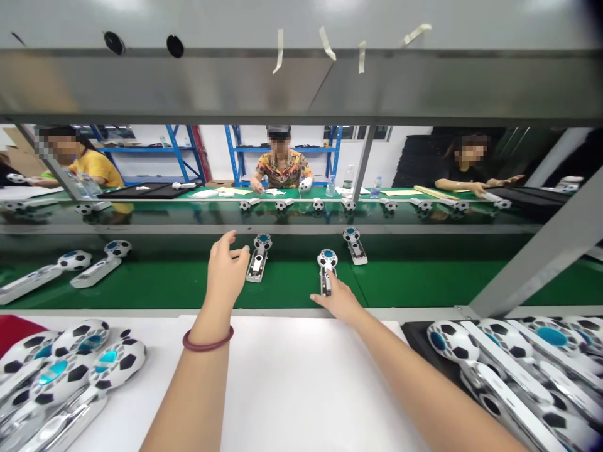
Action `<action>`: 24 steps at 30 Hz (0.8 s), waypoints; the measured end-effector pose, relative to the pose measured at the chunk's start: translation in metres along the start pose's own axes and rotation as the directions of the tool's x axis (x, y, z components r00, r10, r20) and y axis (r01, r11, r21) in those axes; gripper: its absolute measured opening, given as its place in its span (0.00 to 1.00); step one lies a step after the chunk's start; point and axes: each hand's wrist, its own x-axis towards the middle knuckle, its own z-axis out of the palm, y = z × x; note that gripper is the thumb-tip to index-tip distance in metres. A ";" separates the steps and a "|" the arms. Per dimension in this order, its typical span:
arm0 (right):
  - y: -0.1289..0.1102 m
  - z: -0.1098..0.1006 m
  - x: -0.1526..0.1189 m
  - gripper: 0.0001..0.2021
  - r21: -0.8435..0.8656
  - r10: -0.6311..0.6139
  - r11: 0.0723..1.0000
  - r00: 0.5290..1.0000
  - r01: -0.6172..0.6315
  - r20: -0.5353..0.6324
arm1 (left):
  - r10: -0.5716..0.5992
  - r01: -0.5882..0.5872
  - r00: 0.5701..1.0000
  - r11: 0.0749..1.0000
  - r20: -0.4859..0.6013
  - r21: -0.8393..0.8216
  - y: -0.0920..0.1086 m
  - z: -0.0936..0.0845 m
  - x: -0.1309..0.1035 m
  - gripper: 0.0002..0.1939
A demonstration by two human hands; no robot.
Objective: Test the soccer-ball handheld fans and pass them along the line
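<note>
My left hand (228,270) is raised at the near side of the green conveyor belt, its thumb and forefinger apart. Just right of its thumb lies a handheld device (257,266) with a football-patterned round head, a blue disc and an uncovered handle showing inner parts. My right hand (341,300) reaches over a second such device (327,258); its fingers overlap the handle while the thumb points left, away from it. Whether those fingertips press on the handle is hard to see. Farther back, a third uncovered device (354,246) rests on the belt.
White paper (301,383) covers the bench before me. Football-headed devices are piled at left (117,364) and on a black tray at right (504,376). A slanted metal post (532,251) stands right; a shelf (301,81) hangs overhead. Several co-workers (282,164) sit opposite.
</note>
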 end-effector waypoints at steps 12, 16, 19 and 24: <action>-0.051 -0.032 -0.085 0.39 0.413 -0.458 0.791 0.884 0.452 -0.091 | -0.168 0.489 0.857 0.564 0.487 -0.665 0.056 0.028 -0.051 0.31; -0.075 -0.043 -0.134 0.43 0.419 -0.691 0.656 0.723 0.628 -0.001 | -0.123 0.522 0.851 0.306 0.510 -0.796 0.084 0.004 -0.065 0.28; -0.084 -0.057 -0.144 0.46 0.731 -0.535 0.645 0.814 0.221 0.226 | -0.119 0.521 0.853 0.265 0.509 -0.811 0.095 -0.009 -0.073 0.23; -0.085 -0.064 -0.137 0.41 0.895 -0.491 0.381 0.769 -0.232 0.409 | -0.146 0.578 0.813 0.308 0.563 -0.755 0.103 -0.006 -0.084 0.24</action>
